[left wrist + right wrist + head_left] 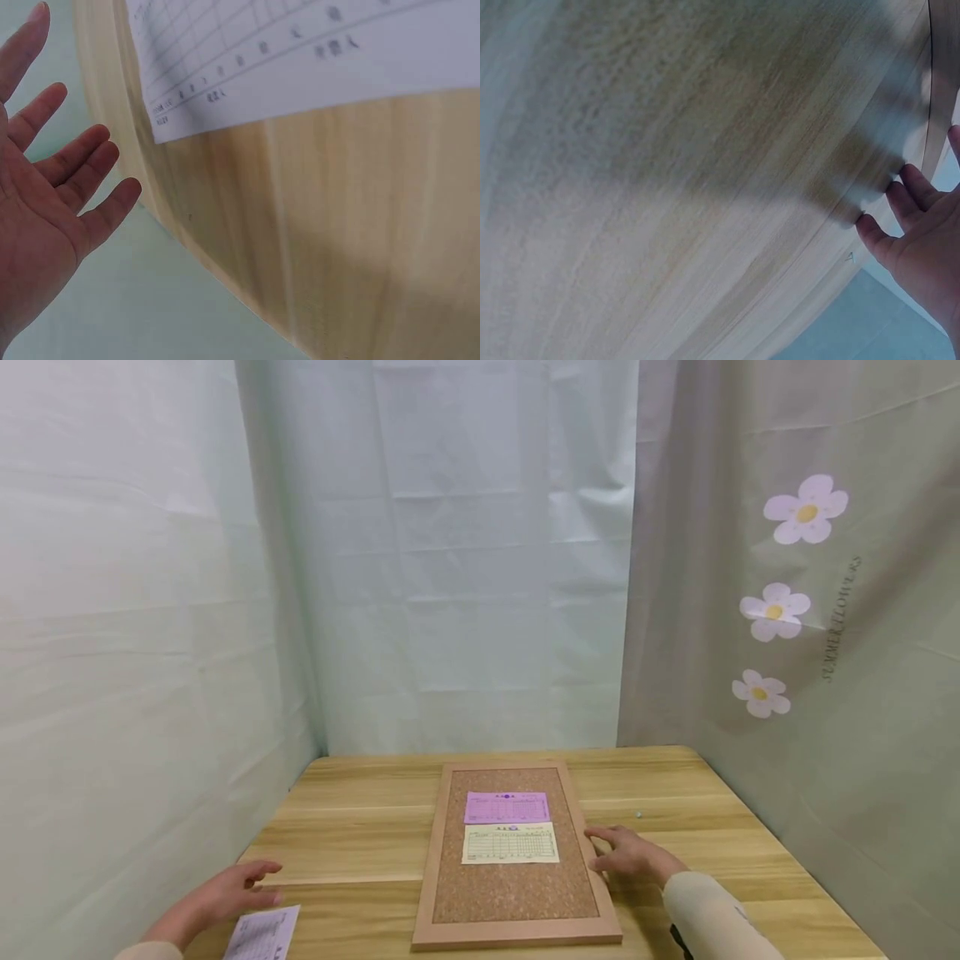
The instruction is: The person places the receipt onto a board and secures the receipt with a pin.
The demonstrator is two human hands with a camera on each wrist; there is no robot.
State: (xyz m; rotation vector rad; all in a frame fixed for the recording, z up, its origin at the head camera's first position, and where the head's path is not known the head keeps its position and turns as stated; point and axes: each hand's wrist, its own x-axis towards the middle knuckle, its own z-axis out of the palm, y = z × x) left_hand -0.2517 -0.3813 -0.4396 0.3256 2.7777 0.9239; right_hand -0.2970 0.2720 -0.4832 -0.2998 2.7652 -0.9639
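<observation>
A cork board in a light wooden frame lies on the table. On its cork are a purple printed slip and, just below, a pale yellow printed slip. My right hand is at the board's right edge, fingertips at the frame; the right wrist view shows its fingers spread and loosely bent. At the lower left, my left hand hovers beside a white printed slip, holding nothing. Its fingers are spread and relaxed in the left wrist view, apart from the slip.
A tiny clear object, possibly a pin, sits on the wooden table right of the board. Pale curtains hang close around the table's back and sides, the right one printed with white flowers.
</observation>
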